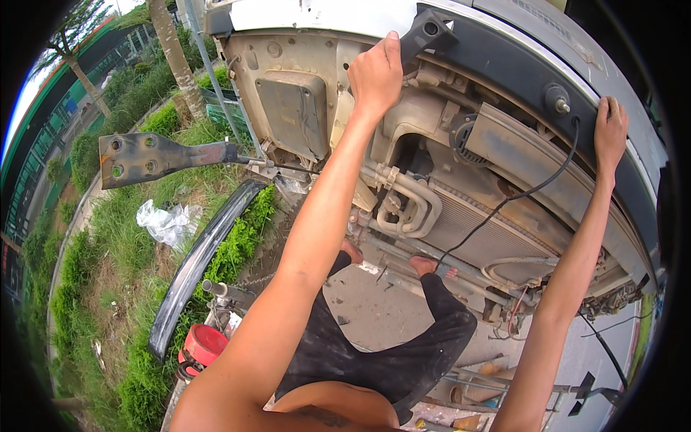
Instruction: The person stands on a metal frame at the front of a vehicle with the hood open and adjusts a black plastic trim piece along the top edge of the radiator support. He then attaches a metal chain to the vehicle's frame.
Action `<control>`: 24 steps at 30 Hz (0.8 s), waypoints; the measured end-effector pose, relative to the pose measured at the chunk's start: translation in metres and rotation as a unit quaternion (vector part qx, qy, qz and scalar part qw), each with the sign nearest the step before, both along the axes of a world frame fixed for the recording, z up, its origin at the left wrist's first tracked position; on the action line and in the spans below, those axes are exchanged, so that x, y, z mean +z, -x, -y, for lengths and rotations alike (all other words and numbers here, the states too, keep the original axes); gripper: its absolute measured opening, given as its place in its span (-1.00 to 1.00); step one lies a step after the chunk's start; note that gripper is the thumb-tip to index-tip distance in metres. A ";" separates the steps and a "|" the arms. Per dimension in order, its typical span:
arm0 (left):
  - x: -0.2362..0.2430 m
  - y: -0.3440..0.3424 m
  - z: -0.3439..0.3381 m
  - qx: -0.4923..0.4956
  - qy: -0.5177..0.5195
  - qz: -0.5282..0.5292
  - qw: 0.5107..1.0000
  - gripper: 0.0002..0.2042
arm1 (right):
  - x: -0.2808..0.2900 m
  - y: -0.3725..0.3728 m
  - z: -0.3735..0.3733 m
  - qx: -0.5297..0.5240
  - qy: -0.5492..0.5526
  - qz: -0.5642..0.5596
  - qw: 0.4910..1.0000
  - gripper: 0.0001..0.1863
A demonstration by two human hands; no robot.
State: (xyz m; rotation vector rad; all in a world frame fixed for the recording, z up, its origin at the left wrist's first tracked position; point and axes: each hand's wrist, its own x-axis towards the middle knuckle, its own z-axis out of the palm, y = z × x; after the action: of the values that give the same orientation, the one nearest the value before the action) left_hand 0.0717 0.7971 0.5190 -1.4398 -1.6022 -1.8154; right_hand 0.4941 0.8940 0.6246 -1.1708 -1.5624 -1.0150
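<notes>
My left hand [374,75] is raised high, its fingers curled round the end of a black bracket piece [425,36] on the vehicle's white-edged panel. My right hand [610,133] grips the edge of the long dark panel [518,57], fingers bent over it. Between them a round metal fitting [560,101] sits on that panel, with a black cable [529,191] hanging down past it. Below are the exposed underside parts: a flat cover plate [288,111], bent pipes [407,219], a grille-like part [468,227] and a beige rail [518,155].
My legs [439,331] and bare feet are below on dusty ground. At left stand a long grey curved bar [201,266], a flat bracket with holes [137,162], a red round object [201,344], white plastic [165,223] on grass and trees. Metal poles [489,381] lie lower right.
</notes>
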 end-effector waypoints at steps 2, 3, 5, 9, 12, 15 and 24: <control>0.000 0.000 0.000 0.001 -0.002 -0.001 1.000 -0.44 | 0.000 0.001 0.000 0.000 -0.009 0.002 1.000 -0.64; -0.001 0.001 -0.001 0.001 -0.004 -0.001 1.000 -0.44 | 0.000 0.001 0.000 -0.002 -0.008 0.002 1.000 -0.64; -0.001 0.001 -0.002 0.000 -0.003 -0.001 1.000 -0.43 | 0.000 0.001 0.001 -0.007 -0.007 0.001 1.000 -0.63; -0.001 0.001 -0.001 -0.001 0.003 0.001 1.000 -0.43 | 0.000 0.002 0.002 -0.007 0.004 -0.007 1.000 -0.63; -0.001 0.001 -0.001 0.007 -0.001 -0.003 1.000 -0.43 | 0.001 0.000 0.001 -0.004 0.009 -0.003 1.000 -0.63; -0.001 0.000 -0.002 0.002 -0.002 0.005 1.000 -0.42 | 0.001 -0.001 -0.001 -0.003 0.005 0.001 1.000 -0.62; -0.001 0.001 -0.003 -0.002 -0.006 0.007 1.000 -0.40 | 0.001 -0.001 0.000 -0.004 0.003 0.006 1.000 -0.62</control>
State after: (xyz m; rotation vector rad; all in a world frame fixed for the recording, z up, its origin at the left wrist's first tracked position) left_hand 0.0707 0.7998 0.5175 -1.4284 -1.5930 -1.8380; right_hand 0.4950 0.8942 0.6252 -1.1769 -1.5720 -1.0243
